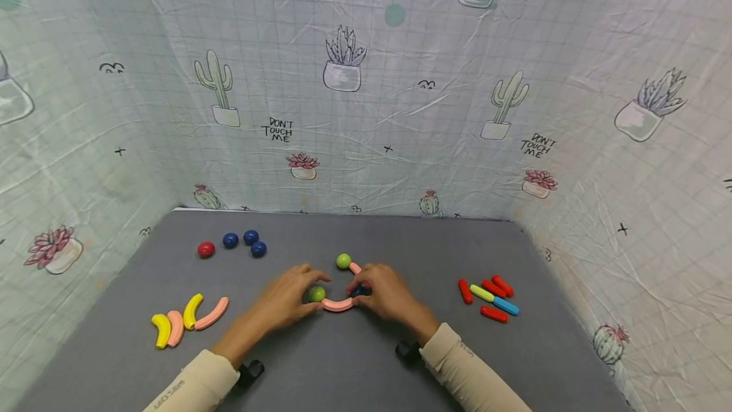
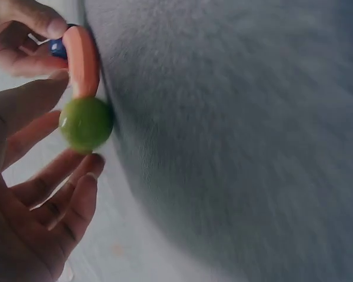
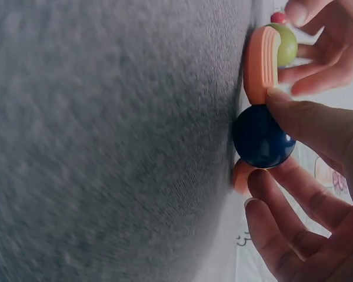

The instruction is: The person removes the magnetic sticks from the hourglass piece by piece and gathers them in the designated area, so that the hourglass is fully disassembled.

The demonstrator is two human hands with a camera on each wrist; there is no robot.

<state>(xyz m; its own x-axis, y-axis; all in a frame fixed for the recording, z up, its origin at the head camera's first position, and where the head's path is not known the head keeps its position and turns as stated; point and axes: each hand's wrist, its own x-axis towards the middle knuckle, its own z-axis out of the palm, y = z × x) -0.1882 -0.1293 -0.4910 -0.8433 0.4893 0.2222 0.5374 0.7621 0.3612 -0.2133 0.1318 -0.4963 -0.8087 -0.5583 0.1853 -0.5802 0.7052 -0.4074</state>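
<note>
In the head view, my left hand (image 1: 288,297) curves loosely around a green ball (image 1: 317,294), its fingers spread. Fingertips come close to the ball in the left wrist view; whether they touch is unclear. A curved pink stick (image 1: 337,305) runs from this ball to a dark blue ball (image 3: 263,136). With thumb and fingers, my right hand (image 1: 386,291) pinches the blue ball, the thumb lying where stick and ball meet. A second pink stick (image 1: 355,268), partly hidden by the right hand, leads to another green ball (image 1: 343,261) farther back.
Left on the grey table (image 1: 320,367) lie yellow curved sticks (image 1: 162,330) and pink curved sticks (image 1: 211,314). Behind them sit a red ball (image 1: 206,249) and several blue balls (image 1: 251,237). To the right are red straight sticks (image 1: 494,314) and a yellow-green stick (image 1: 482,292) touching a blue stick (image 1: 506,306).
</note>
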